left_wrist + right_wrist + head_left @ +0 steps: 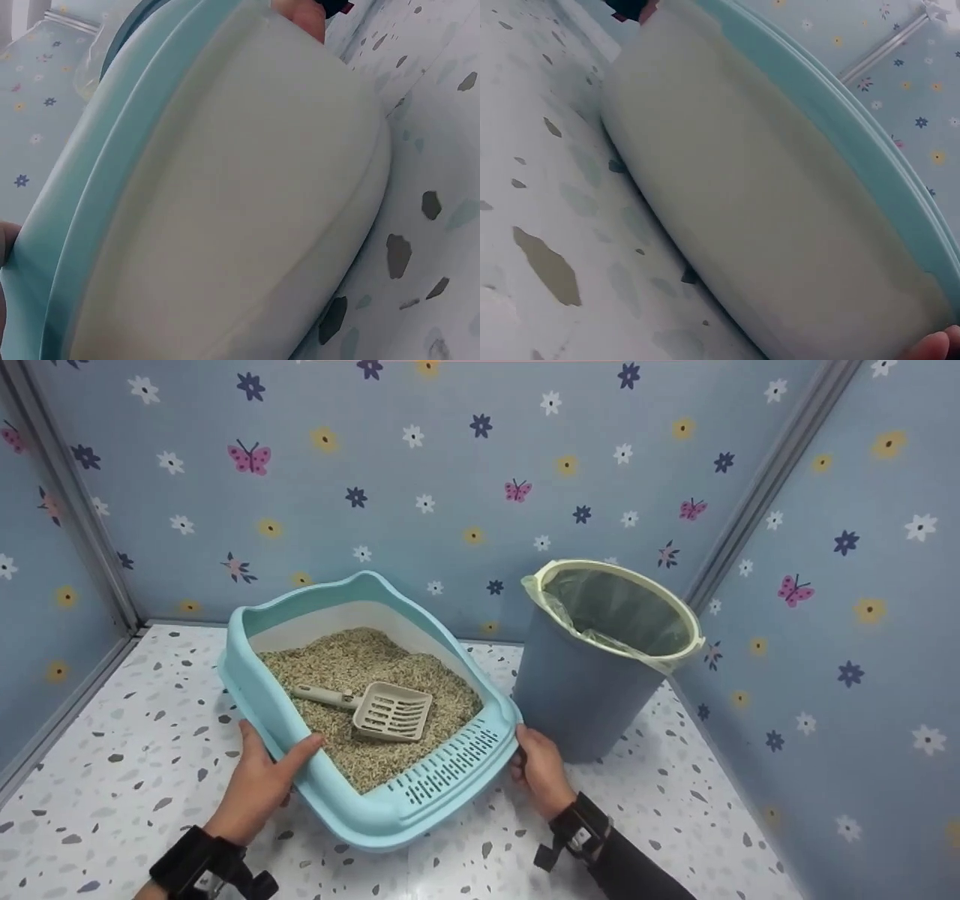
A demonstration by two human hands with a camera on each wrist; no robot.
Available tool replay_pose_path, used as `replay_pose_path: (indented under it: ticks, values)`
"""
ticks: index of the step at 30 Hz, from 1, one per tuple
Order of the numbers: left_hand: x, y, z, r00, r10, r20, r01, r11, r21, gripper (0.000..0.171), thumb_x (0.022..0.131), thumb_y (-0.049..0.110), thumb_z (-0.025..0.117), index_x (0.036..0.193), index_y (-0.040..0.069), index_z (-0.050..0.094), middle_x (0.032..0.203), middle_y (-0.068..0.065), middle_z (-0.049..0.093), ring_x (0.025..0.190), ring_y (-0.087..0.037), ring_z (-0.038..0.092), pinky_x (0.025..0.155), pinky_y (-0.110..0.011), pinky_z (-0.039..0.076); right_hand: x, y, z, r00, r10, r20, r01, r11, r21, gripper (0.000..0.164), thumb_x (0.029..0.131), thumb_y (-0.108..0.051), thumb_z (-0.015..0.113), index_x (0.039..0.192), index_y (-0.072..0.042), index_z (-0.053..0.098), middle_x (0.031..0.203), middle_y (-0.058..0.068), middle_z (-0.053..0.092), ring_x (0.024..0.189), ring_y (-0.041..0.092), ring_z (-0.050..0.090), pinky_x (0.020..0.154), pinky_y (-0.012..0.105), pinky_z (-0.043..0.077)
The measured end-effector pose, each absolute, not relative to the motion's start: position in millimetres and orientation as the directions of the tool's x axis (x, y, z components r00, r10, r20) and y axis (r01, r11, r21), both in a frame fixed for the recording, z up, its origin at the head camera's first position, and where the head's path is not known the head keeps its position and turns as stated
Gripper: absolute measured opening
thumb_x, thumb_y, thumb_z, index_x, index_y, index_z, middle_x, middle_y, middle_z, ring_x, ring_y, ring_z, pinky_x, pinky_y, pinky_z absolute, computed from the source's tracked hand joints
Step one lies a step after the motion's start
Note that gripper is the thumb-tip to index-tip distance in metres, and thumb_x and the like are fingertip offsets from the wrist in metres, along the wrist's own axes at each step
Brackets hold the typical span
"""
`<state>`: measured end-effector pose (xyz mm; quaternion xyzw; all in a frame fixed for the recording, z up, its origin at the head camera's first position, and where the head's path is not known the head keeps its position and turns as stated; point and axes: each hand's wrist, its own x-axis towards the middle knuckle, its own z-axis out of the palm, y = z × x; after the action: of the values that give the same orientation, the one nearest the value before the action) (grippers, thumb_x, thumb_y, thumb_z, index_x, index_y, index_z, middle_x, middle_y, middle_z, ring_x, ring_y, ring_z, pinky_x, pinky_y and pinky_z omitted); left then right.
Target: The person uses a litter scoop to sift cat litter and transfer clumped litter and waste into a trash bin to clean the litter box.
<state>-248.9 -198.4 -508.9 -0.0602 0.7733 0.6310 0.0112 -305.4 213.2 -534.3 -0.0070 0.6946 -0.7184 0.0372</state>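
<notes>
A light blue and white cat litter box [360, 811] stands turned at an angle, holding sandy-brown litter [352, 649]. On the litter lies a beige slotted litter scoop [394, 711], its handle pointing left. My left hand [259, 784] grips the box's left front side, thumb over the blue rim and fingers mostly hidden beneath. At the right front corner, my right hand [543, 771] holds the rim, thumb on its edge. The pale outer wall fills both wrist views, with right fingertips [928, 348] low in the right one. Whether the base touches the surface everywhere cannot be told.
Right of the box, close to its corner, stands a blue-grey trash bin [577, 697] with a cream rim and a clear liner. Flower-patterned panels [450, 457] enclose the back and sides. The speckled white surface [120, 742] lies beneath everything.
</notes>
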Motion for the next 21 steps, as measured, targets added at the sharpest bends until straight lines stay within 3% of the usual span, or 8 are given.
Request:
replay_pose_path:
  ticks: [7,11,15,18,20,21]
  values:
    - [-265,-226,-508,-0.999,-0.001,-0.041,-0.039,0.269,0.962,0.116,0.11,0.053,0.067,0.174,0.032,-0.027,0.129,-0.028,0.059,0.073,-0.021,0.057,0.058,-0.031,0.052,-270,213,-534,-0.983,-0.165,-0.079,0.086,-0.039,-0.995,0.035,0.12,-0.034,0.048,0.1,-0.011,0.064,0.077,0.0,0.053,0.064,0.012,0.05,0.057,0.023,0.043]
    - [-266,-229,-510,-1.0,-0.012,-0.017,-0.02,0.271,0.962,0.111,0.111,0.054,0.065,0.175,0.032,-0.024,0.125,-0.026,0.061,0.072,-0.02,0.058,0.057,-0.032,0.052,-281,213,-532,-0.984,-0.165,-0.072,0.075,-0.011,-0.997,0.042,0.12,-0.037,0.047,0.095,-0.012,0.068,0.074,0.0,0.052,0.062,0.012,0.049,0.055,0.024,0.04]
    - [-255,-219,-513,-0.998,-0.036,-0.055,-0.063,0.269,0.961,0.114,0.111,0.057,0.064,0.173,0.027,-0.027,0.129,-0.029,0.063,0.068,-0.022,0.059,0.059,-0.035,0.055,-302,212,-531,-0.993,-0.094,-0.067,0.055,0.128,-0.99,0.056,0.12,-0.049,0.043,0.085,-0.013,0.068,0.065,0.0,0.049,0.054,0.013,0.043,0.051,0.026,0.035]
    - [-247,-212,-514,-0.997,-0.022,-0.078,-0.081,0.267,0.96,0.118,0.111,0.057,0.064,0.171,0.023,-0.031,0.159,-0.044,0.042,0.102,-0.042,0.072,0.09,-0.049,0.065,-314,212,-529,-0.997,-0.053,-0.056,0.043,0.23,-0.972,0.055,0.12,-0.05,0.043,0.089,-0.012,0.068,0.063,-0.001,0.048,0.05,0.013,0.038,0.048,0.026,0.033]
    - [-244,-209,-514,-0.997,-0.01,-0.073,-0.073,0.262,0.962,0.119,0.111,0.056,0.065,0.17,0.022,-0.033,0.175,-0.043,0.014,0.132,-0.053,0.062,0.114,-0.058,0.054,-320,213,-528,-0.998,-0.059,-0.039,0.023,0.245,-0.969,0.049,0.12,-0.046,0.043,0.096,-0.01,0.067,0.065,-0.001,0.048,0.05,0.012,0.037,0.048,0.026,0.032]
    - [-243,-209,-515,-0.997,-0.01,-0.071,-0.071,0.265,0.961,0.119,0.111,0.056,0.065,0.169,0.021,-0.033,0.176,-0.042,0.009,0.133,-0.054,0.061,0.115,-0.058,0.054,-322,213,-527,-0.997,-0.073,-0.033,0.015,0.233,-0.972,0.047,0.121,-0.043,0.043,0.099,-0.009,0.066,0.065,-0.002,0.048,0.05,0.011,0.036,0.048,0.026,0.031]
